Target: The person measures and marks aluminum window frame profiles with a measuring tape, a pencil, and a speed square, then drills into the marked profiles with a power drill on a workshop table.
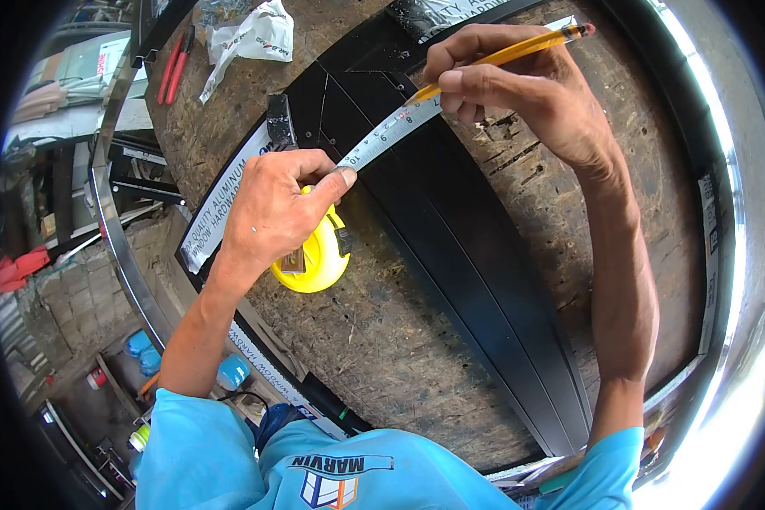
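On the worn wooden counter (382, 357) a long black metal strip (467, 255) is laid lengthwise, and both hands are kept over its far end. A yellow tape measure (314, 259) is gripped by the left hand (272, 208), its case resting beside the strip, while the thumb is pressed on the drawn-out blade (387, 136), which is stretched slantwise across the black metal. A yellow pencil (510, 55) is pinched in the fingers of the right hand (518, 85), its tip set against the blade's far part. Farther off on the counter, a crumpled white plastic bag (251, 38) and red-handled pliers (174, 68) are seen lying well apart from the hands
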`<state>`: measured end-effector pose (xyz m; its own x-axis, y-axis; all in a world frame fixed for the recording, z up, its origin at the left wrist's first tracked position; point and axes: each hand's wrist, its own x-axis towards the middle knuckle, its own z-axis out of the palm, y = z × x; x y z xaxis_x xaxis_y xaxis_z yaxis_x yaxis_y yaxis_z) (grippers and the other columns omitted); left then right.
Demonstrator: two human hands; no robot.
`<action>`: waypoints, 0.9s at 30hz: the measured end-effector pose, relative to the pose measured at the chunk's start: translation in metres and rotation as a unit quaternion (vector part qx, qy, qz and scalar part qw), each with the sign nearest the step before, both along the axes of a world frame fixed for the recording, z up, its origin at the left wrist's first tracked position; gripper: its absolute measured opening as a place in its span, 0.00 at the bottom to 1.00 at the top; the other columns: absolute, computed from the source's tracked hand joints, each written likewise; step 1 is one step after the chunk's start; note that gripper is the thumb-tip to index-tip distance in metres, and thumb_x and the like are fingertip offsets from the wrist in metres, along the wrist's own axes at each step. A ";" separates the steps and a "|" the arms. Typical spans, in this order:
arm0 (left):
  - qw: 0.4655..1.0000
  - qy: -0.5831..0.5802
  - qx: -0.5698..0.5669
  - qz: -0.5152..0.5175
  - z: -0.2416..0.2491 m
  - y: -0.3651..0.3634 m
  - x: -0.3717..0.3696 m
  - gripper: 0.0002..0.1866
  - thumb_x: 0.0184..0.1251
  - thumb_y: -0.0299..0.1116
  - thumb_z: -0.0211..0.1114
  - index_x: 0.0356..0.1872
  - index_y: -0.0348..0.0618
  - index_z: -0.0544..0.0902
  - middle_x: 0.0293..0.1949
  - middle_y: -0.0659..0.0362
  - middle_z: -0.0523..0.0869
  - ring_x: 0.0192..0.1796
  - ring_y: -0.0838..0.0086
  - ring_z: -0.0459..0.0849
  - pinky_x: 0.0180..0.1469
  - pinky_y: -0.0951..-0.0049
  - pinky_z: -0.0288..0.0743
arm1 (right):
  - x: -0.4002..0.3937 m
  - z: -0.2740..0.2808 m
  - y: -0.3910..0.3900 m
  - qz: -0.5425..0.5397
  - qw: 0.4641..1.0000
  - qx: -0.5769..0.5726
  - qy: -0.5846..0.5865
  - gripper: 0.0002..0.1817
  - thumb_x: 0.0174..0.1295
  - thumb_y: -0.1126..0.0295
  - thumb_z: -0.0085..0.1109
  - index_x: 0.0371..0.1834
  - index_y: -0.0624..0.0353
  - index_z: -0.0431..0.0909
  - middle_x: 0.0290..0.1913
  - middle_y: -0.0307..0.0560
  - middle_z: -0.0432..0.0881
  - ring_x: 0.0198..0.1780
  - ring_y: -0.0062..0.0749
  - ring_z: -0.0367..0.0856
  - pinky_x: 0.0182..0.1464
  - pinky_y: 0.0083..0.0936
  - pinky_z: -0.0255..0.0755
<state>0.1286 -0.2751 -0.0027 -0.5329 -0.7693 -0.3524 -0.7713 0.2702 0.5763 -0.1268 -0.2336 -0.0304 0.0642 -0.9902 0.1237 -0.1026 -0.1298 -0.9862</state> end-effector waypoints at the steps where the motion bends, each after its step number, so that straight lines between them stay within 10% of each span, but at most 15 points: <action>1: 1.000 -0.001 -0.001 0.004 0.001 0.000 -0.001 0.14 0.62 0.38 0.66 0.28 0.35 0.85 0.19 0.58 0.82 0.22 0.80 0.78 0.26 0.76 0.69 | -0.001 -0.003 0.000 -0.001 1.000 0.001 -0.001 0.12 0.60 0.63 0.62 0.37 0.62 0.85 0.26 0.42 0.82 0.26 0.20 0.79 0.33 0.17 0.77; 27: 1.000 0.002 0.000 0.003 0.000 0.000 0.000 0.14 0.62 0.39 0.67 0.28 0.35 0.85 0.20 0.59 0.83 0.23 0.82 0.77 0.26 0.78 0.68 | 0.010 -0.014 0.001 -0.034 0.998 -0.004 0.049 0.13 0.54 0.62 0.58 0.31 0.60 0.85 0.24 0.42 0.82 0.27 0.21 0.80 0.31 0.18 0.74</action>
